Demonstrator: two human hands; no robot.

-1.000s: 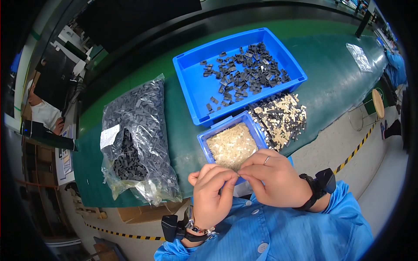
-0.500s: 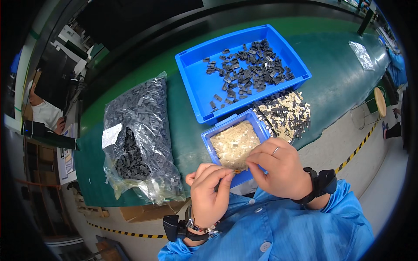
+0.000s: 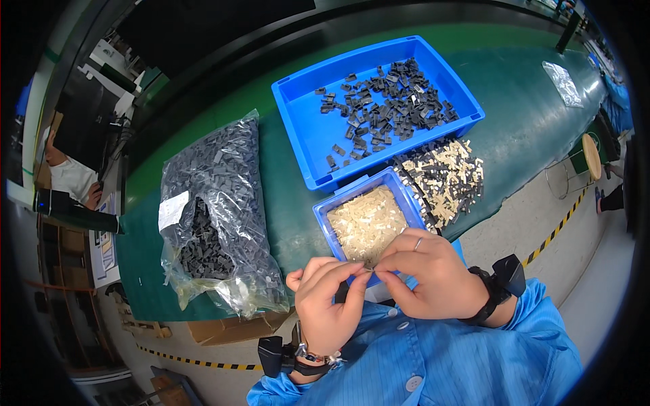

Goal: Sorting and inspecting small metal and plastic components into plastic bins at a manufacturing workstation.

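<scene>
Above the near edge of a small blue bin (image 3: 326, 232), my left hand (image 3: 330, 298) and my right hand (image 3: 430, 276) meet, thumb and forefinger of each pinched together. Whatever sits between the fingertips is tiny and mostly covered, so its kind cannot be made out. Many small cream-coloured pieces (image 3: 365, 220) fill the bin just beyond my fingers. Right of the bin, a loose pile of cream and black pieces (image 3: 450, 177) lies on the green mat (image 3: 508, 128).
Behind the bin stands a large blue tray (image 3: 305, 128) with scattered black clips (image 3: 406, 101). To the left lies a clear plastic bag (image 3: 217, 210) full of dark parts. A flat clear bag (image 3: 562, 84) rests far right. Another person (image 3: 73, 177) is at far left.
My right hand has shifted slightly left and down, bringing its fingertips against those of my left hand. The left hand has barely moved.
</scene>
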